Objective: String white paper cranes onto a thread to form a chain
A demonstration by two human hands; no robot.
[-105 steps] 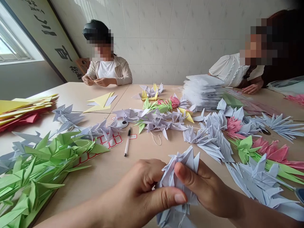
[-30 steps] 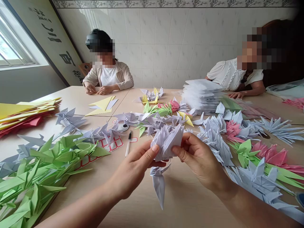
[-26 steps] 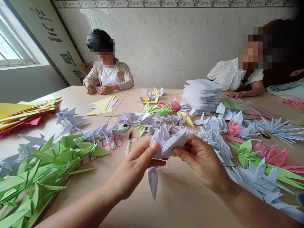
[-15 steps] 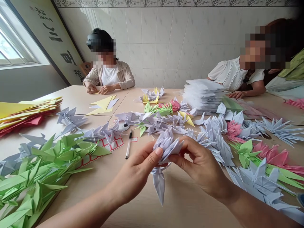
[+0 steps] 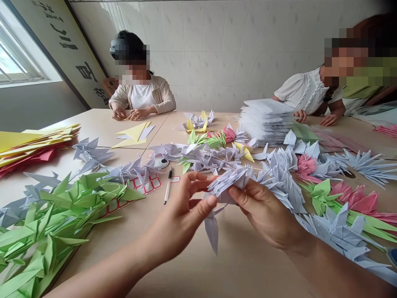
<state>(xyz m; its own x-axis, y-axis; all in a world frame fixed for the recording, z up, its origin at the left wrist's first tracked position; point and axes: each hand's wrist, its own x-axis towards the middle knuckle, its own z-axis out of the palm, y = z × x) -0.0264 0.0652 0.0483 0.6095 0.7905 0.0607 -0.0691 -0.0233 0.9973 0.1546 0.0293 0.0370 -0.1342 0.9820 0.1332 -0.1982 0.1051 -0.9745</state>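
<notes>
Above the near part of the table, a bundle of pale bluish-white origami paper cranes (image 5: 231,179) is tilted, its stacked folded edges facing left. My right hand (image 5: 263,211) grips its right side, thumb in front and fingers behind. On the other side, my left hand (image 5: 182,211) has its fingers bent behind the bundle and its thumb at the lower front edge. One pointed paper piece (image 5: 211,234) hangs down below the hands. Just left of my left hand lies a pen (image 5: 168,187) with a black cap. Rows of similar pale cranes (image 5: 198,157) lie behind the bundle.
Green folded pieces (image 5: 62,215) are heaped at left, near yellow and red sheets (image 5: 40,145). A tall stack of white packets (image 5: 266,122) stands at the back right. Pink folded pieces (image 5: 356,198) and more pale cranes (image 5: 344,236) lie at right. Co-workers sit across the table.
The bundle has turned from upright to tilted towards the right. My right hand has taken a fuller grip, and my left fingers have loosened and spread. The co-worker at right has shifted.
</notes>
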